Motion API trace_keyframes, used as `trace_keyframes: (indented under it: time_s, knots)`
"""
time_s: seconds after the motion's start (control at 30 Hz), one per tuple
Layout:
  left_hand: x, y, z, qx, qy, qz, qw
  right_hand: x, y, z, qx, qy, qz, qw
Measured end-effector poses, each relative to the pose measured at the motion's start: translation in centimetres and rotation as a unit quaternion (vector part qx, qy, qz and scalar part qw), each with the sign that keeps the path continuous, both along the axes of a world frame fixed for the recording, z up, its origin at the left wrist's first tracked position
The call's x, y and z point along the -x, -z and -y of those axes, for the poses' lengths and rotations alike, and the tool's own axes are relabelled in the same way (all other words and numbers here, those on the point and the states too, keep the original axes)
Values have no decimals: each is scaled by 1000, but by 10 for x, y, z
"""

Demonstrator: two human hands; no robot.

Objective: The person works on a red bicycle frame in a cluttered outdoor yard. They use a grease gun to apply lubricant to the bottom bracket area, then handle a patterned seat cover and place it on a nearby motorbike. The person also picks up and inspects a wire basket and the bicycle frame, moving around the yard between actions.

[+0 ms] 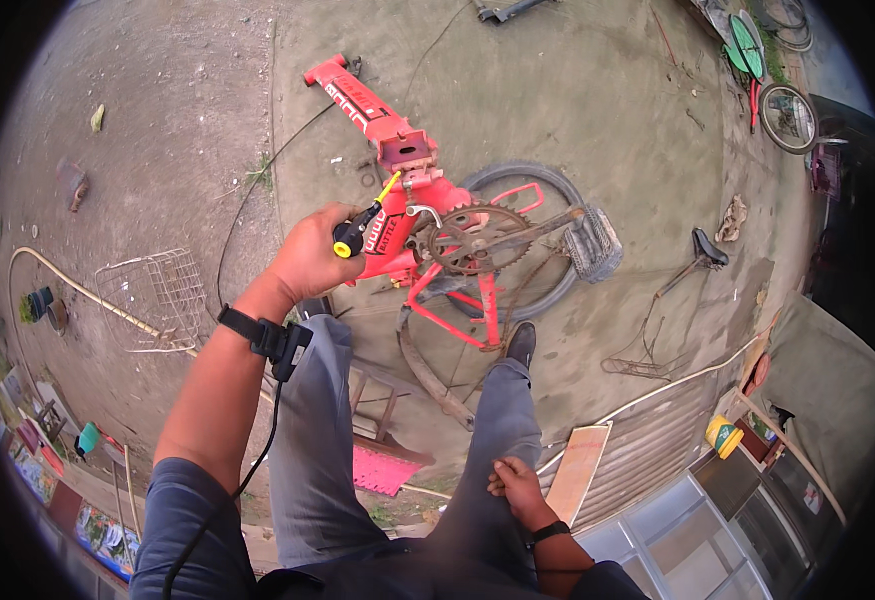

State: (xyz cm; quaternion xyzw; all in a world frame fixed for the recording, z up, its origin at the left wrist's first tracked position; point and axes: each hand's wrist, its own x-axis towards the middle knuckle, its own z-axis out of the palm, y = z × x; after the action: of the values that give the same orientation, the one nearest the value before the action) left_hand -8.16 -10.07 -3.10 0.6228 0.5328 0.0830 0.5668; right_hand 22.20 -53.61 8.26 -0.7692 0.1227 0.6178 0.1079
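Note:
My left hand point(315, 252) is closed around a screwdriver point(355, 232) with a black and yellow handle and a yellow shaft. Its tip meets the hinge point(412, 172) of a red folding bicycle frame point(372, 112), whose front tube lies folded outward on the ground. A silver quick-release lever point(423, 211) sits just below the hinge. Behind it are a rusty chainring point(479, 238), a crank with a grey pedal point(593, 245), and the rear wheel point(563, 292). My right hand point(517, 489) rests on my right thigh, fingers curled in, with nothing visible in it.
A wire basket point(175, 285) lies at left beside a pale hose point(87, 284). Beneath me stands a small seat with a pink top point(382, 470). At right are a saddle on its post point(709, 250), a loose wheel point(788, 118) and a yellow tub point(723, 437).

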Motion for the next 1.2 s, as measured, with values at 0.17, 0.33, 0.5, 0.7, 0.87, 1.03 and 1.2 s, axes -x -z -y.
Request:
trace_keyframes:
  time_s: [0.17, 0.33, 0.5, 0.7, 0.87, 1.03, 1.2]
  knots:
    - [-3, 19, -16, -60, 57, -14, 996, 6, 0, -6, 12, 14, 8, 1000]
    - [-4, 27, -28, -39, 79, -23, 996, 5, 2, -10, 23, 13, 0, 1000]
    - [-5, 25, -38, -21, 100, -38, 994, 2, 2, -15, 31, 17, 1, 999]
    - [-8, 19, -45, -13, 116, -57, 992, 0, 0, -23, 35, 16, -5, 999]
    - [-11, 22, -47, -26, 120, -48, 991, -10, 12, -90, -112, -32, 148, 982]
    - [-12, 23, -48, -21, 134, -53, 989, -62, 43, -243, -368, -165, 323, 856]
    - [-12, 24, -48, -45, 147, -55, 987, -58, 65, -327, -410, -160, 297, 848]
